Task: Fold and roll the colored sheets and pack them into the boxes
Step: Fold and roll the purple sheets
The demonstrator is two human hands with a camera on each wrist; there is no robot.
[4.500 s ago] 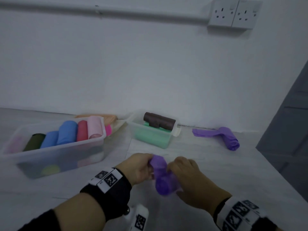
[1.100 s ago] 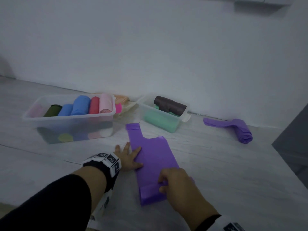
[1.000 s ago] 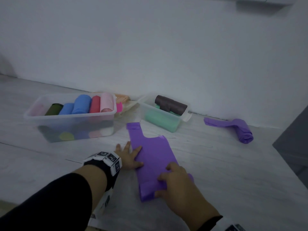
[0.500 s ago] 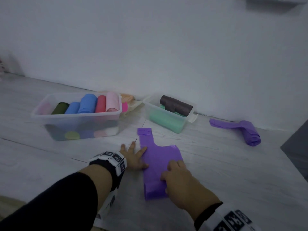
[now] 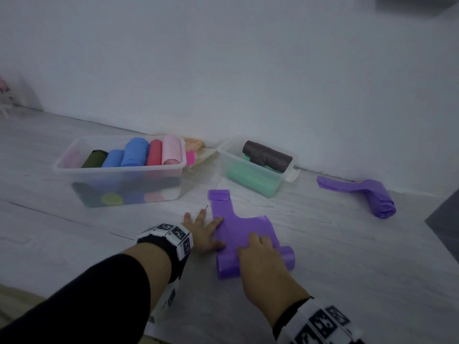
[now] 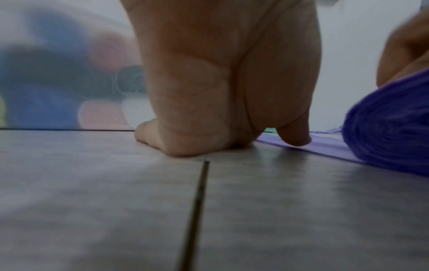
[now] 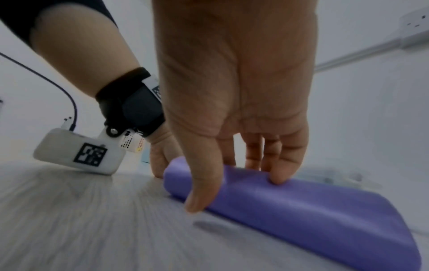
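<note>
The thin purple plastic sheet (image 5: pixel 244 230) lies on the pale wood-grain floor (image 5: pixel 347 256), in front of the two clear plastic boxes (image 5: pixel 119 170). It looks very light, soft and slippery, so I judge the roll can spring open if it is released.

The right hand (image 5: pixel 263 256) presses the rolled near end with bent fingers. The left hand (image 5: pixel 202 232) lies flat and spread on the sheet's left edge.

The roll's long axis runs left to right. The narrow handle end points away, toward the boxes.
</note>
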